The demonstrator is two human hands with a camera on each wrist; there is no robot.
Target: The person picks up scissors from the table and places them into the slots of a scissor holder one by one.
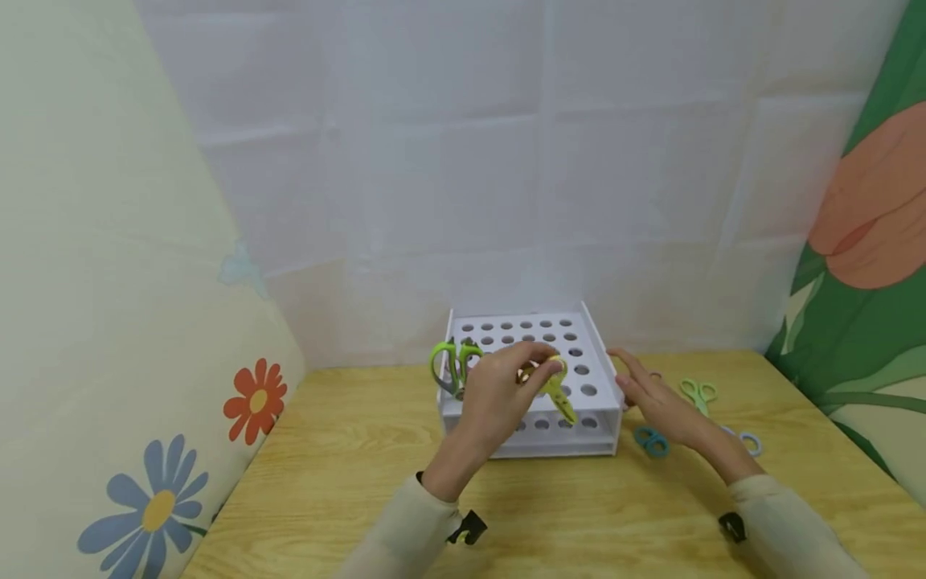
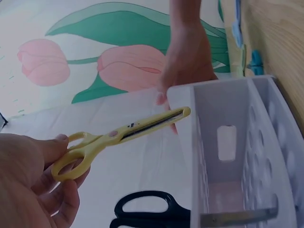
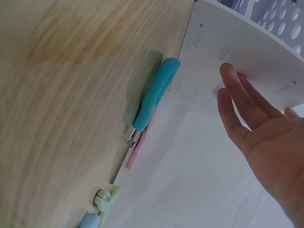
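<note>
In the head view, my left hand [image 1: 495, 394] is raised over the front of a white rack [image 1: 535, 450] with rows of round holes. It pinches yellow scissors [image 1: 557, 398] by the handles, and their blades slant down to the right. The left wrist view shows those scissors [image 2: 137, 130] from the side, blades closed and tip overlapping the rack's edge. My right hand [image 1: 661, 406] lies along the rack's right side; in the right wrist view its fingertips meet the side panel [image 3: 199, 61], loosely bent. Green-handled scissors [image 1: 452, 362] stand at the rack's left side.
On the wooden table right of the rack lie teal scissors [image 3: 154, 95], light green scissors [image 1: 699, 392] and pale blue scissors [image 1: 752, 442]. Pink scissors [image 3: 137, 149] lie behind the teal pair. A black handle [image 2: 152, 221] shows beside the rack. White cloth [image 1: 448, 161] hangs behind the table.
</note>
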